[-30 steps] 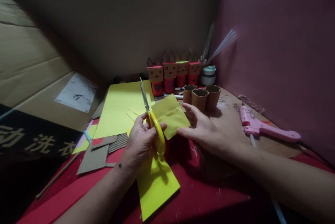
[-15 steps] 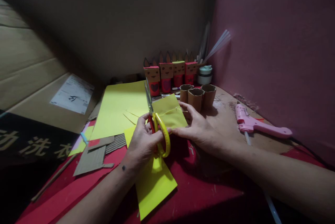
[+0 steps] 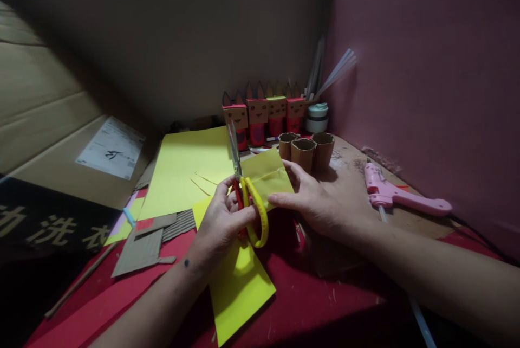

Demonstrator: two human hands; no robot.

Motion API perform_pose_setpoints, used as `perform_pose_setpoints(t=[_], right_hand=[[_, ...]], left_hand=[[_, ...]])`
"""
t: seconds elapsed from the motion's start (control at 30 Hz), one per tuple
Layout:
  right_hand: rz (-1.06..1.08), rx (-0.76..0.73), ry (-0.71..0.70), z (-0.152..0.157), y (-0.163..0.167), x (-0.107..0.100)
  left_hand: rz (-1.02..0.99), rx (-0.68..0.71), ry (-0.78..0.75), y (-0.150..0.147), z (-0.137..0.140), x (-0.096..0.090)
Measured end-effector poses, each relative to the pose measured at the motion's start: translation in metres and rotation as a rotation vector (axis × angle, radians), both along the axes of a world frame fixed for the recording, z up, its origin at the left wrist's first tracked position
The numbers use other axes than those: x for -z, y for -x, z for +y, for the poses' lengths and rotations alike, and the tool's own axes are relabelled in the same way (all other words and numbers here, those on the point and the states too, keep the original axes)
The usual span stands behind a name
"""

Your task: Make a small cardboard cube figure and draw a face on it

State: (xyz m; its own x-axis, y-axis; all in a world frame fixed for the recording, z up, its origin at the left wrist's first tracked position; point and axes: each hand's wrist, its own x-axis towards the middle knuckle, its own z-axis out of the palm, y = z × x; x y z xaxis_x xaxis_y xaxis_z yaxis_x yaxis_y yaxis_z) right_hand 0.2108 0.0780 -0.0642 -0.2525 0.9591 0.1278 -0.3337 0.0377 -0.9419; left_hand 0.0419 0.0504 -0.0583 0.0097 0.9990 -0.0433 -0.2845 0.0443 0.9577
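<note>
My left hand [image 3: 227, 215] is closed around the handles of a pair of scissors [image 3: 257, 218], one yellow loop and one red, with the blades pointing up and away. Between thumb and fingers, my right hand [image 3: 311, 193] pinches a small piece of yellow paper [image 3: 268, 172] that has a crease across it. The paper lies just right of the blades. Below my left hand a yellow paper strip [image 3: 241, 299] rests on the red table cover. A large yellow sheet [image 3: 189, 166] with thin paper slivers on it lies beyond my left hand.
Three cardboard tubes [image 3: 303, 154] stand beyond my right hand. Several decorated cardboard figures [image 3: 257, 112] line the back, beside a lidded jar [image 3: 317, 117]. A pink glue gun [image 3: 390, 191] lies at right. Cardboard scraps [image 3: 140, 250] and a large carton [image 3: 52, 120] are at left.
The scissors and the yellow paper have shifted slightly to the right. My right thumb has moved up onto the paper's face. Both hands keep their holds.
</note>
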Motion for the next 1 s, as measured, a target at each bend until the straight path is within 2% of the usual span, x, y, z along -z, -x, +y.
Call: perform_pose_setpoints(t=[0.17, 0.33, 0.43, 0.53, 0.67, 0.83, 1.0], right_hand=[[0.044, -0.009, 0.023, 0.001, 0.000, 0.000], [0.184, -0.053, 0.064, 0.009, -0.006, -0.001], [0.225, -0.129, 0.082, 0.013, -0.009, 0.000], [0.268, -0.133, 0.121, 0.016, -0.012, 0.000], [0.398, -0.095, 0.257, 0.016, -0.014, -0.004], [0.468, -0.132, 0.293, 0.013, -0.015, -0.011], [0.501, -0.108, 0.286, 0.013, -0.017, -0.010]], left_hand=[[-0.005, -0.072, -0.019, -0.003, 0.000, -0.001], [0.014, -0.163, -0.041, 0.004, 0.002, -0.005], [0.025, -0.129, -0.072, 0.014, 0.003, -0.010], [0.069, -0.035, -0.070, 0.025, 0.002, -0.018], [0.372, 0.067, -0.018, 0.035, -0.006, -0.030], [0.872, 0.062, -0.202, 0.044, -0.016, -0.037], [0.940, 0.158, -0.160, 0.041, -0.022, -0.044]])
